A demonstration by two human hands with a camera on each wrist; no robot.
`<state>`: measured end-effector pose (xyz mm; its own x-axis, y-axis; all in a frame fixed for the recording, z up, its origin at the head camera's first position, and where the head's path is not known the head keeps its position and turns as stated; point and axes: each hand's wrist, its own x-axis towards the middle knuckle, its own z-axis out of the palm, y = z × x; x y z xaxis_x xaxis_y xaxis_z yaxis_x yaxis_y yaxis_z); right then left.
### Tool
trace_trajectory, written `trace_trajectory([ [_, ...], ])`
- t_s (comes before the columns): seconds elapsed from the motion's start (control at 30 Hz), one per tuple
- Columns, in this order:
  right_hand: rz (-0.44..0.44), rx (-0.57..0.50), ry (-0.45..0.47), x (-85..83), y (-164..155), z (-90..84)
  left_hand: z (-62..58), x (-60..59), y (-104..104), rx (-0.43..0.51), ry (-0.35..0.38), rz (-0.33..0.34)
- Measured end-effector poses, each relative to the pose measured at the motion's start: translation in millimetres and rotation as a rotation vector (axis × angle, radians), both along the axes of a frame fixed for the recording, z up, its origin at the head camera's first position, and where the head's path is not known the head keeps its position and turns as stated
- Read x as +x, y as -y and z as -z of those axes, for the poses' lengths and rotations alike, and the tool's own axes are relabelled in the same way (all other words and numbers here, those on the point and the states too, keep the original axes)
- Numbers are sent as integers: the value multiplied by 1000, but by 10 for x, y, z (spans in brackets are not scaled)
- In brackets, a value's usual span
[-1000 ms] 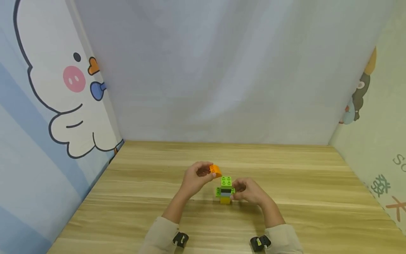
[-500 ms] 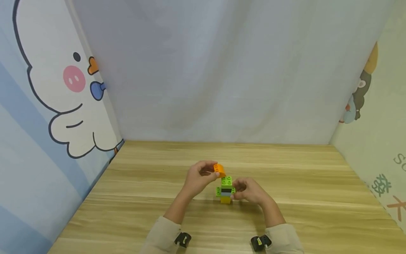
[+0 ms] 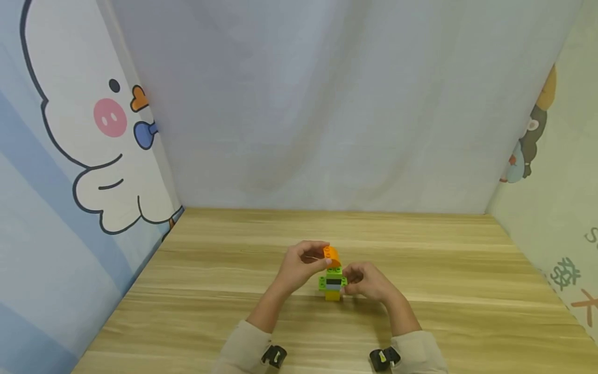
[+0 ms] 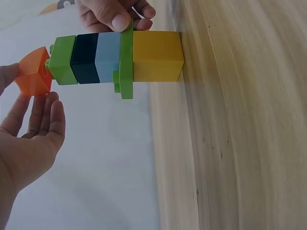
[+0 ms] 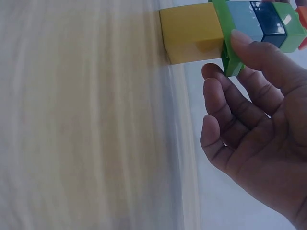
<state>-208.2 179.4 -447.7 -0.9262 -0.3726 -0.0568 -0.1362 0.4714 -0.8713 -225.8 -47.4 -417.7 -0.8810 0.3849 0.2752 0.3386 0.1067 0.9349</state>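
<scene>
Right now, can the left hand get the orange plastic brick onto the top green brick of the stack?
Probably yes. The left hand pinches the orange plastic brick right at the top green brick, nothing lies between them, and the right hand steadies the stack lower down.

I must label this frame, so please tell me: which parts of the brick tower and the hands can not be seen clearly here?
- Orange brick: left wrist view cannot settle whether it is seated on the tower.
- Same brick, right wrist view: cut off by the edge.
- Left hand, head view: too small to read finger placement.
- Right hand: thumb touches the green plate; other fingers blurred.
</scene>
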Motion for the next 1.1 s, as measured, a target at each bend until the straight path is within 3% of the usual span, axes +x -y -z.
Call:
trace_trajectory([
  [0.37,-16,-2,-10,-3,-5,7,16,7,-36,-14,31,39],
  [1.1,-27,-6,-15,-17,-9,8,-6,51,-53,-7,23,90],
])
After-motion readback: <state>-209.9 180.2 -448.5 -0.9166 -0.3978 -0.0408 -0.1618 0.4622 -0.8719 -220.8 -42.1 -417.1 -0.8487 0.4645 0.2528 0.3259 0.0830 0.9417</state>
